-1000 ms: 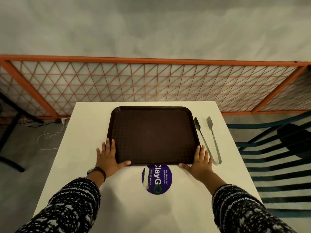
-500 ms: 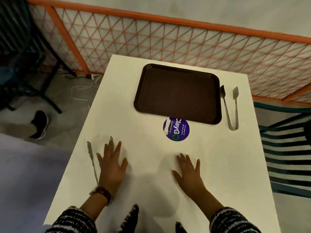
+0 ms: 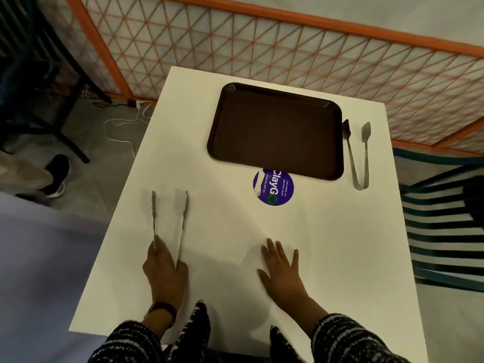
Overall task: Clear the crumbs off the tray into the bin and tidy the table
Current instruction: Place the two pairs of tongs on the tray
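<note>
A dark brown tray [image 3: 275, 129] lies flat at the far end of the white table [image 3: 340, 244], its surface bare as far as I can tell. Metal tongs [image 3: 357, 153] lie just right of the tray. My left hand [image 3: 165, 271] grips the hinge end of a second pair of metal tongs [image 3: 169, 221] near the table's left edge, their arms pointing away from me. My right hand [image 3: 281, 268] rests flat on the table with fingers spread, holding nothing. No bin is in view.
A round purple sticker [image 3: 273, 187] sits on the table just in front of the tray. An orange lattice railing [image 3: 288, 48] runs behind the table. A striped teal chair [image 3: 445, 221] stands at the right. A person's shoe [image 3: 56, 175] and cables lie on the floor at the left.
Both hands left the tray's near edge and drew back toward me. My left hand has closed on the tongs at the table's left side. The view tilted down and left.
</note>
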Demonstrator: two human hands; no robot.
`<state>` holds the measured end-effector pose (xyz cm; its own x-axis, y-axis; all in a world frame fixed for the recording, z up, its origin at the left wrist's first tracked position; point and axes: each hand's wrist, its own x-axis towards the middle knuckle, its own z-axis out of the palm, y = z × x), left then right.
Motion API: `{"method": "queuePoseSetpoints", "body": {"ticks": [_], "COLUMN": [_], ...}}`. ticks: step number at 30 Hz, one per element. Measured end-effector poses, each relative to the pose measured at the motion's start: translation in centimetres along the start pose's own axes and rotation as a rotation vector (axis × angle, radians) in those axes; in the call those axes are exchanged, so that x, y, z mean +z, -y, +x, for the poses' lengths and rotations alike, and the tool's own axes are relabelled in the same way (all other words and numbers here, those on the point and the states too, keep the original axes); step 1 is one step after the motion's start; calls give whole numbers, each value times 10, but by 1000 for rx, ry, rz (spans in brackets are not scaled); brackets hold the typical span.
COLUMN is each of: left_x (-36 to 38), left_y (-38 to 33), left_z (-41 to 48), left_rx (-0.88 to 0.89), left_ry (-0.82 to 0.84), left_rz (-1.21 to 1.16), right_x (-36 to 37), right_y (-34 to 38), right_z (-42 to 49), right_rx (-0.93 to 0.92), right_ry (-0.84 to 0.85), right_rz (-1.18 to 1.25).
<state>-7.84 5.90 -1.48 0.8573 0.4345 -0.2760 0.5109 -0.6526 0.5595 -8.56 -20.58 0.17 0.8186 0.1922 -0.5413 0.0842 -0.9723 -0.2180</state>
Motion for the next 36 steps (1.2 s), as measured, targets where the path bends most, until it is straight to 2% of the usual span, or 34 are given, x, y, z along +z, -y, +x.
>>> {"method": "queuePoseSetpoints", "body": {"ticks": [7,14,19,24,30,36], "left_x": [20,59,83,109,130,145], "left_y": [-85,-210,-275,-293,-283,-268], "left_z": [22,98,151,187,206,212], "left_rx": [61,233,271,283,295,367], "left_ry": [-2,29,46,44,61,74], "left_rz": [-284,-230,-240,-165,-103,-103], "right_x": [-3,-9,-8,-3,6,14], "right_y": [-10,-31,-49,-59,-60,-61], "right_z": [-1,-5,-3,-3,0,1], "right_rx": [48,191,290,362,387,398], "right_ry": [-117,-199,-250,-273,-322,-296], "right_rz": [102,172,227,259,305,290]}}
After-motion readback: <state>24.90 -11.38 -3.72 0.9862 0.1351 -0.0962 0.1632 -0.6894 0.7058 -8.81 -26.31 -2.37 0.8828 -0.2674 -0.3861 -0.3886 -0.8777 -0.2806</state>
